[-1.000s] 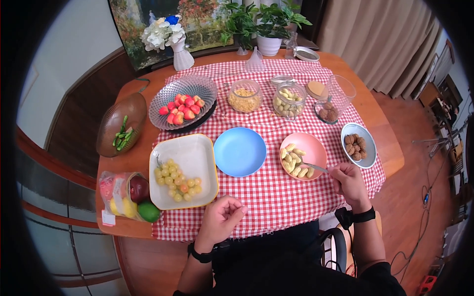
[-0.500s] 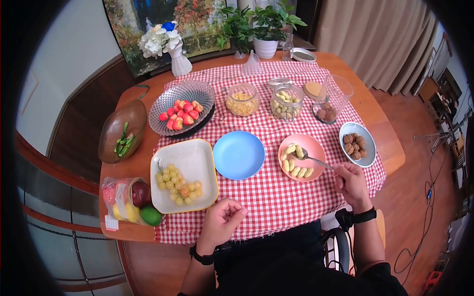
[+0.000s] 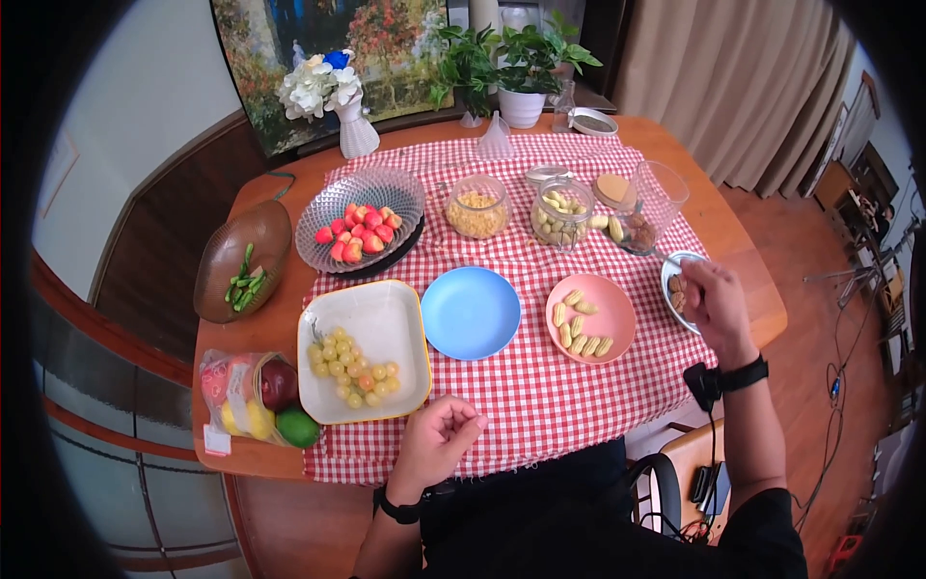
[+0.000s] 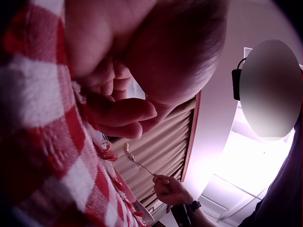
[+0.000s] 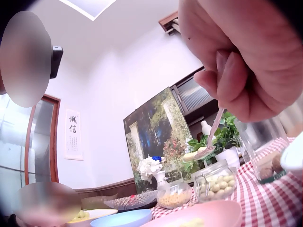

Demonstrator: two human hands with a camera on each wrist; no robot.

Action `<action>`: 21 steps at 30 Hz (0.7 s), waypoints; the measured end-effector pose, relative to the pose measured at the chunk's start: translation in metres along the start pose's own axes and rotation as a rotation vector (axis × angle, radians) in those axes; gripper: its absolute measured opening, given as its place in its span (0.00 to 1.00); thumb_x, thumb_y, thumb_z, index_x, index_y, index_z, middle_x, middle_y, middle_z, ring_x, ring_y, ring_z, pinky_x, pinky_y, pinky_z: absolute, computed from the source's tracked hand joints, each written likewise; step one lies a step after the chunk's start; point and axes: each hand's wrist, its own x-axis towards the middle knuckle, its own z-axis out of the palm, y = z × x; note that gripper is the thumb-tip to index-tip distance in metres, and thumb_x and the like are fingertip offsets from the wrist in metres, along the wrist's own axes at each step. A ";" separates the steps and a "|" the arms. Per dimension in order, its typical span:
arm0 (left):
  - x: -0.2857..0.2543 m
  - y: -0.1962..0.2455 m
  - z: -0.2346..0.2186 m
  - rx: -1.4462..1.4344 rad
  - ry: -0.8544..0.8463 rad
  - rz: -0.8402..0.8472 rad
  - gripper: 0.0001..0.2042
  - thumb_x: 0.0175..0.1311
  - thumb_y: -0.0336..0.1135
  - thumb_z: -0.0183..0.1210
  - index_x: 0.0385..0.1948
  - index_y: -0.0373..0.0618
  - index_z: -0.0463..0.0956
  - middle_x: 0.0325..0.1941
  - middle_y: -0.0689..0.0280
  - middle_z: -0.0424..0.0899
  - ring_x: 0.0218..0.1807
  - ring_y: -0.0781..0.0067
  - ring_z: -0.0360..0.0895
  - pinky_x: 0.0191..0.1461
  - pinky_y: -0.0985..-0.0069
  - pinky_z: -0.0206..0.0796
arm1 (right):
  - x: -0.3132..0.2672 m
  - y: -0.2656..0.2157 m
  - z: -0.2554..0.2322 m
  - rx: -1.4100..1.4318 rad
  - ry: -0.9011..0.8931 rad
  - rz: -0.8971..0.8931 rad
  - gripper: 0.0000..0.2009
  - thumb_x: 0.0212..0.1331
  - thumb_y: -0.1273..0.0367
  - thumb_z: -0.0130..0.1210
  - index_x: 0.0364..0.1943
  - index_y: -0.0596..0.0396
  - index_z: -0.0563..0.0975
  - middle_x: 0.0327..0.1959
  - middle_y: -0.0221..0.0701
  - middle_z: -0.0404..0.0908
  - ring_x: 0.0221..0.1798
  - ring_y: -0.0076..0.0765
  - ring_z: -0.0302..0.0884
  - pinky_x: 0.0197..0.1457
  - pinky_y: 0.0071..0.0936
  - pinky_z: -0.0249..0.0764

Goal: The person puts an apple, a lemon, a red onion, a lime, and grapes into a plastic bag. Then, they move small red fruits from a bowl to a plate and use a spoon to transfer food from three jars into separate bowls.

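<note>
My right hand (image 3: pixel 719 307) grips the handle of a metal spoon (image 5: pixel 215 128), raised above the table, and partly covers the bowl of walnuts (image 3: pixel 676 292). Shelled-looking oblong peanuts (image 3: pixel 609 225) ride on the spoon; in the head view they appear just right of the glass jar of peanuts (image 3: pixel 561 230). More peanuts lie on the pink plate (image 3: pixel 617 301), nearer to me. At the table's front edge rests my left hand (image 3: pixel 436 439), fingers loosely curled, holding nothing; the left wrist view shows it against the checked cloth (image 4: pixel 42 94).
Left of the pink plate are a blue plate (image 3: pixel 470 314) and a white dish (image 3: pixel 400 309) with grapes. Behind stand a jar of yellow bits (image 3: pixel 477 214), a glass bowl (image 3: pixel 323 198) of red fruit, and a tall glass (image 3: pixel 666 193) with walnuts. Bagged fruit (image 3: pixel 253 405) sits front left.
My right hand has lifted the spoon with peanuts from the pink plate and moved it up, right and away from me, towards the jar. The left hand stays at the table edge.
</note>
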 end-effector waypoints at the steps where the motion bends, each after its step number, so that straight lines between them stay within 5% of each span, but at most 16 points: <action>1: 0.000 0.000 0.000 -0.006 0.002 -0.003 0.04 0.72 0.24 0.62 0.35 0.39 0.76 0.26 0.73 0.80 0.24 0.90 0.72 0.27 0.88 0.63 | 0.005 -0.012 0.007 -0.041 0.021 -0.021 0.11 0.73 0.69 0.56 0.30 0.56 0.78 0.15 0.19 0.69 0.13 0.14 0.58 0.16 0.18 0.50; 5: -0.001 0.000 -0.001 0.023 -0.002 0.005 0.04 0.72 0.25 0.62 0.36 0.39 0.76 0.26 0.73 0.80 0.25 0.90 0.72 0.28 0.88 0.63 | 0.044 -0.030 0.033 -0.309 0.021 -0.226 0.12 0.71 0.67 0.57 0.31 0.62 0.81 0.15 0.29 0.75 0.14 0.23 0.68 0.18 0.25 0.61; 7: 0.000 -0.003 -0.001 0.000 0.005 -0.006 0.04 0.72 0.25 0.62 0.36 0.39 0.76 0.26 0.73 0.80 0.25 0.90 0.72 0.28 0.88 0.63 | 0.062 -0.022 0.047 -0.847 0.136 -0.639 0.14 0.68 0.66 0.60 0.32 0.66 0.83 0.19 0.44 0.81 0.19 0.39 0.78 0.26 0.35 0.72; 11: -0.003 0.002 0.001 -0.078 0.058 -0.010 0.05 0.70 0.27 0.66 0.34 0.39 0.78 0.26 0.75 0.80 0.25 0.93 0.71 0.29 0.89 0.63 | 0.054 -0.021 0.056 -0.900 0.193 -0.810 0.13 0.65 0.66 0.61 0.31 0.67 0.83 0.21 0.50 0.81 0.24 0.54 0.81 0.31 0.37 0.75; 14: -0.002 0.005 0.001 -0.067 0.050 0.007 0.05 0.70 0.27 0.66 0.34 0.38 0.79 0.27 0.74 0.80 0.26 0.92 0.72 0.30 0.89 0.65 | 0.018 -0.026 0.052 -0.844 0.131 -0.643 0.15 0.69 0.66 0.61 0.29 0.66 0.81 0.15 0.37 0.79 0.17 0.30 0.77 0.23 0.29 0.69; 17: -0.002 0.005 0.000 -0.028 0.017 0.028 0.04 0.71 0.25 0.64 0.36 0.38 0.77 0.28 0.75 0.80 0.26 0.94 0.70 0.29 0.89 0.61 | -0.011 -0.012 0.031 -0.784 0.047 -0.469 0.15 0.71 0.66 0.60 0.29 0.65 0.81 0.14 0.28 0.76 0.16 0.18 0.72 0.21 0.23 0.64; 21: -0.001 0.008 0.000 -0.013 0.009 0.032 0.04 0.71 0.25 0.64 0.36 0.38 0.77 0.27 0.75 0.79 0.26 0.94 0.69 0.28 0.89 0.61 | -0.037 0.021 0.008 -0.781 0.036 -0.379 0.15 0.72 0.66 0.59 0.30 0.64 0.82 0.12 0.25 0.74 0.15 0.18 0.71 0.20 0.23 0.62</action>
